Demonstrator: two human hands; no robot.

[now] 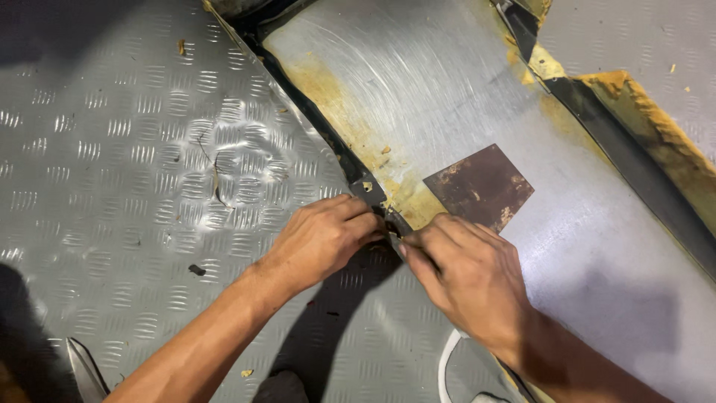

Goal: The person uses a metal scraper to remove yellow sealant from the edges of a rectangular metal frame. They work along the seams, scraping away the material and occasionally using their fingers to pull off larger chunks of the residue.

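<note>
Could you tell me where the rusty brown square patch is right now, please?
In the head view, the rusty square patch lies flat on the smooth metal sheet, right of centre, just above the right hand.

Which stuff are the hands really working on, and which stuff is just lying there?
In use:
- left hand and right hand, fingertips pinching at one spot
- dark strip along the edge of the smooth metal sheet

Just lying about:
- rusty brown square plate
- white cord
- yellow crumbs on the ridged floor plate
</note>
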